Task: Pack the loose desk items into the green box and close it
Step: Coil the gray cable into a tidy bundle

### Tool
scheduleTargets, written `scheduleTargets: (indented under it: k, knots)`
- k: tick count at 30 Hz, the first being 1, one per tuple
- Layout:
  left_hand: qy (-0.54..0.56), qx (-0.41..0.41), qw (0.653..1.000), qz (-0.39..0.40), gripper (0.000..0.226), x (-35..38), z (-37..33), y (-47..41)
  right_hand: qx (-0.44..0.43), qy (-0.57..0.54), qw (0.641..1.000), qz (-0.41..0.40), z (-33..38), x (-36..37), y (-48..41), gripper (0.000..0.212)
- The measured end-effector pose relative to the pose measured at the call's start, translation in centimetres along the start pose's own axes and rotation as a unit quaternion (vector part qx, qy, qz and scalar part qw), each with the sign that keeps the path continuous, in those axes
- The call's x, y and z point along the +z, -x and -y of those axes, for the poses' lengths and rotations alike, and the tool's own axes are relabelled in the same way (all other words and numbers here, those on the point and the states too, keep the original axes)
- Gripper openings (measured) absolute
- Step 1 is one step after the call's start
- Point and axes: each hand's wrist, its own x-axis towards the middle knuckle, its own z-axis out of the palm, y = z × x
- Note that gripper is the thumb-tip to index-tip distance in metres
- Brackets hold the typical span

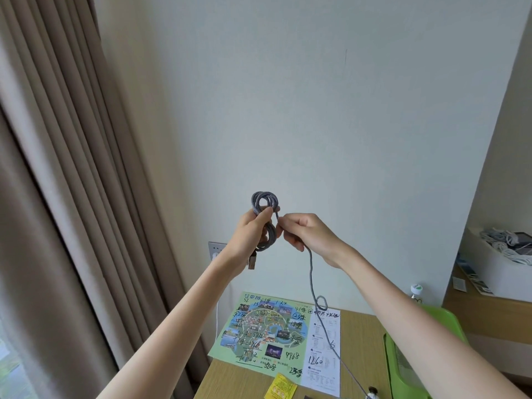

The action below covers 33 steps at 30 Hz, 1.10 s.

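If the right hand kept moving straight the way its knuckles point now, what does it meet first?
The right hand points left at the left hand holding the coiled grey cable; it would likely meet that coil first, though depth is unclear.

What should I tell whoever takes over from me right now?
Left hand: shut on the coiled grey cable, held up in the air.
Right hand: shut on the cable's loose run, which trails down to the desk.
Green box: on the desk at right, mostly behind the right arm.
Done: cable partly coiled.
Left: finish coiling, pack it with the map sheet and yellow packet, close the box.
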Motion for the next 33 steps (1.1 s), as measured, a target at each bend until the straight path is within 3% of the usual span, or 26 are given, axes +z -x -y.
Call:
scheduleTargets:
  k: [12,19,25,29,33]
  knots:
    - [0.010,-0.013,0.998,-0.054,0.018,-0.4,0.0,-0.4,0.031,0.008,0.999,0.003,0.1,-0.4,0.2,0.042]
    - [0.204,-0.017,0.978,-0.047,0.026,-1.4,0.0,-0.9,0.074,0.009,0.997,-0.009,-0.8,-1.2,0.4,0.048]
    - [0.164,-0.043,0.980,-0.106,0.019,-2.4,0.5,-1.3,0.092,0.021,0.995,-0.035,-1.3,-2.1,0.7,0.048]
    - [-0.005,-0.014,0.994,-0.112,0.021,-3.4,1.4,-1.5,0.081,-0.003,0.996,-0.041,-0.6,-2.9,0.5,0.038]
    - [-0.093,-0.007,0.992,-0.086,0.021,-3.9,2.3,-1.5,0.053,-0.004,0.998,-0.017,0.7,-3.5,0.2,0.023]
